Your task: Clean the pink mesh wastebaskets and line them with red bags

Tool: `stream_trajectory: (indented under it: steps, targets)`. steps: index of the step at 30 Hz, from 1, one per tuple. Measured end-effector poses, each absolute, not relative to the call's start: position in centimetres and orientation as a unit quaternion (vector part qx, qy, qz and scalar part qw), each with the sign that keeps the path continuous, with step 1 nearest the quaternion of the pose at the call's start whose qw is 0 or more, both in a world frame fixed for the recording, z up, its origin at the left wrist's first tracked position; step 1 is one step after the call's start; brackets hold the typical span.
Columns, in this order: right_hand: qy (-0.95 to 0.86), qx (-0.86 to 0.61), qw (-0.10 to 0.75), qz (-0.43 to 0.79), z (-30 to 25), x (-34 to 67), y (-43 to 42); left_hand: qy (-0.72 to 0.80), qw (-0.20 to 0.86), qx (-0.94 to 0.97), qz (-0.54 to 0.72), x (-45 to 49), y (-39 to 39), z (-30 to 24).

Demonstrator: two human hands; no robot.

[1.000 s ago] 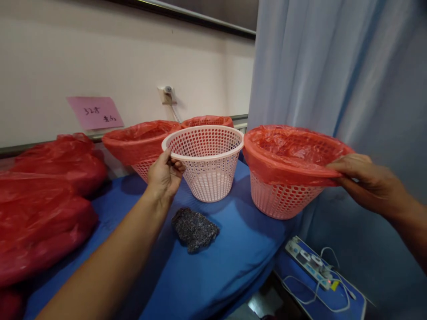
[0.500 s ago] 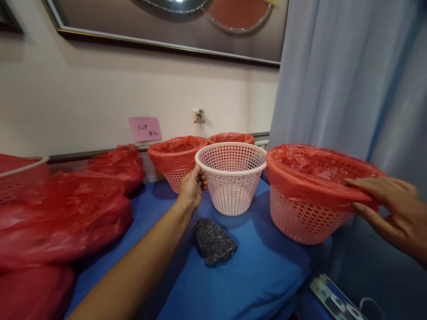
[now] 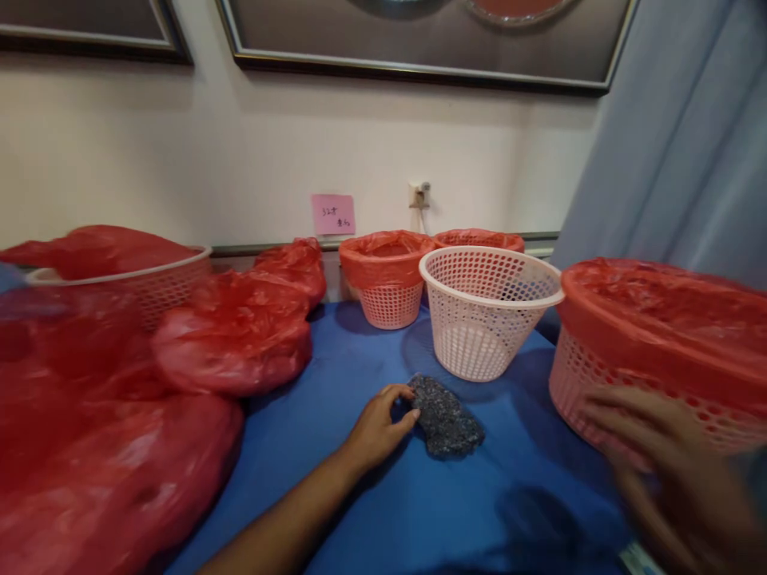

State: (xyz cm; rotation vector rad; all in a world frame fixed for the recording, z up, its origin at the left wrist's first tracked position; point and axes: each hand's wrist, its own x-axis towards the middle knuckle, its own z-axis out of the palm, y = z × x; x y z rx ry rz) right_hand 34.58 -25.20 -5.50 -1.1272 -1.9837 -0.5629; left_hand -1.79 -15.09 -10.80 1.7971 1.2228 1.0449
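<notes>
My left hand is at the left edge of a dark grey, speckled, rough lump on the blue-covered table. Its thumb and fingers are apart at that edge; a firm hold does not show. Just behind the lump stands a pale pink perforated plastic basket, bare of any liner. My right hand, smeared by motion, hangs in front of a larger pink basket with a red plastic bag over its rim. Its fingers are stretched out and hold nothing visible.
Bulging red plastic bags crowd the left side, with another basket behind them. Two smaller bag-lined baskets, one in front and one behind, stand near the wall. A blue curtain hangs at right.
My left hand has let go of the pale basket's rim and come down to the dark lump. My right hand has left the large basket's rim and dropped lower. The view has turned left.
</notes>
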Motion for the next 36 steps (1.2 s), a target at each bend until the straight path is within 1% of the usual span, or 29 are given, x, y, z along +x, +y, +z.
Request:
stream_trajectory:
  steps: [1,2,3,5,8,11,13,18,23,29,33,36]
  targets:
    - [-0.798,-0.442,0.385,-0.138,-6.2,31.5,-24.5,0.48,0.337,0.712,0.387,-2.3,-15.6,-11.3]
    - [-0.809,-0.423,0.393,-0.112,-6.6,28.8,-23.6,0.485,0.324,0.721,0.373,-2.8,-15.9,-11.8]
    - [-0.81,-0.405,0.407,-0.119,-6.7,26.8,-22.4,0.489,0.32,0.725,0.365,-3.1,-16.1,-12.2]
    - [-0.79,-0.396,0.43,-0.186,-5.6,25.0,-19.4,0.493,0.319,0.727,0.355,-3.7,-16.2,-12.8]
    - [-0.715,-0.469,0.422,-0.301,-2.4,26.3,-14.3,0.493,0.318,0.732,0.347,-4.0,-15.7,-13.4]
    - [-0.747,-0.474,0.362,-0.295,-0.3,28.4,-10.3,0.494,0.317,0.729,0.352,-4.2,-15.3,-13.6]
    - [-0.772,-0.446,0.357,-0.277,-0.1,29.0,-8.9,0.498,0.315,0.724,0.358,-4.5,-15.1,-13.7]
    - [-0.781,-0.383,0.412,-0.271,-0.9,28.3,-9.6,0.503,0.312,0.712,0.378,-5.2,-14.9,-13.7]
    - [-0.8,-0.339,0.429,-0.248,-0.5,26.8,-11.5,0.503,0.314,0.711,0.379,-5.4,-14.6,-13.7]
    - [-0.801,-0.315,0.449,-0.239,-1.1,25.9,-11.5,0.516,0.3,0.709,0.374,-5.1,-15.6,-13.3]
    - [-0.814,-0.322,0.432,-0.218,-1.3,26.1,-11.3,0.523,0.281,0.708,0.381,-5.3,-16.8,-11.9]
    - [-0.792,-0.343,0.443,-0.241,-1.6,25.8,-12.1,0.532,0.262,0.706,0.387,-6.4,-18.6,-9.7]
